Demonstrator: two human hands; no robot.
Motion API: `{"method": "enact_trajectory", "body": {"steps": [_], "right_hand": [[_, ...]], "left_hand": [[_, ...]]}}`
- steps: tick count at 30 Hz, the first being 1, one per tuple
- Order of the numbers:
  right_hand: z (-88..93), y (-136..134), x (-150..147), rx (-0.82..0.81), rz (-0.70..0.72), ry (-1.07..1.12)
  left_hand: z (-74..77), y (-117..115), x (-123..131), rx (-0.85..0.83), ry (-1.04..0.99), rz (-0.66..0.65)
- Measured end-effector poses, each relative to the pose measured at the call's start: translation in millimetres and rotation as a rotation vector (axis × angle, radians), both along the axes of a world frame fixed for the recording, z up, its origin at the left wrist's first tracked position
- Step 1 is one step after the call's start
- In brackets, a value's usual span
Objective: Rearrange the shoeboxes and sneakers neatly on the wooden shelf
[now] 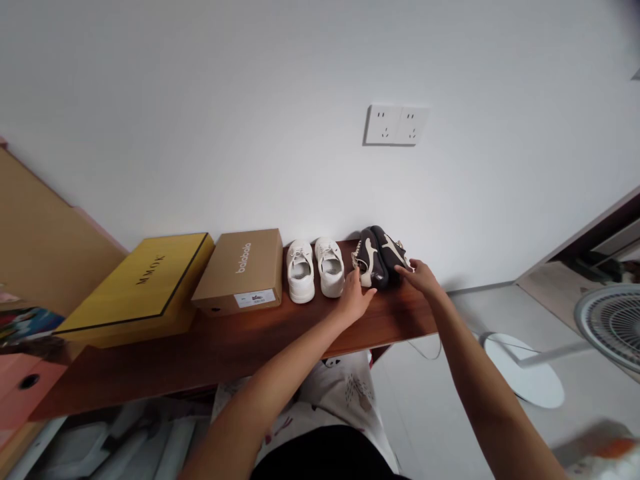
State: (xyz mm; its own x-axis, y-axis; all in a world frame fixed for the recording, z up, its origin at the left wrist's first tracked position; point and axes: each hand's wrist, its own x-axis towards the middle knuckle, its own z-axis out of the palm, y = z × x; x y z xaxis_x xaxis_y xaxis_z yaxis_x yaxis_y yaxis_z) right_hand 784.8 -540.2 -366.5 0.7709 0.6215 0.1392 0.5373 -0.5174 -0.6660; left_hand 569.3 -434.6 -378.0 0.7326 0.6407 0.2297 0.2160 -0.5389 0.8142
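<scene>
A pair of dark brown sneakers with cream trim sits near the right end of the wooden shelf, pressed side by side and tilted. My left hand grips the near end of the left dark sneaker, fingers along its outer side and thumb at its near edge. On the other side, my right hand has thumb and fingers around the near end of the right dark sneaker. Just left of them stand two white sneakers, the left white sneaker and the right white sneaker, toes toward the wall.
A brown balabala shoebox and a yellow MMOK box lie to the left on the shelf. Behind is a white wall with a socket plate. A fan and a round white base stand at right.
</scene>
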Motion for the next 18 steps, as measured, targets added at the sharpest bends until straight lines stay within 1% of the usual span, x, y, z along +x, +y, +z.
{"method": "enact_trajectory", "body": {"steps": [3,5,8,10,12,14,16,18], "right_hand": [[-7.4,-4.1,11.7,-0.011,0.133,0.14],[-9.4,-1.7,11.4,0.015,0.165,0.168],[-8.8,2.7,10.7,0.114,0.23,0.204],[-6.1,3.7,13.2,0.106,0.265,0.17],[-1.3,3.4,16.8,0.011,0.256,0.065],[5.6,3.1,18.3,-0.116,0.25,-0.074],[13.8,3.3,15.6,-0.247,0.277,-0.207],[22.1,4.1,8.7,-0.375,0.318,-0.323]], "left_hand": [[-13.5,-2.4,22.7,-0.118,-0.002,0.084],[-18.5,0.2,32.5,-0.184,0.024,0.108],[-19.8,9.3,39.4,-0.209,0.083,0.092],[-16.6,16.4,40.7,-0.164,0.124,0.067],[-10.5,22.0,41.5,-0.089,0.151,0.031],[-2.0,24.7,43.3,0.012,0.173,-0.027],[8.3,24.0,46.5,0.124,0.219,-0.102],[19.1,21.1,50.6,0.233,0.311,-0.173]]}}
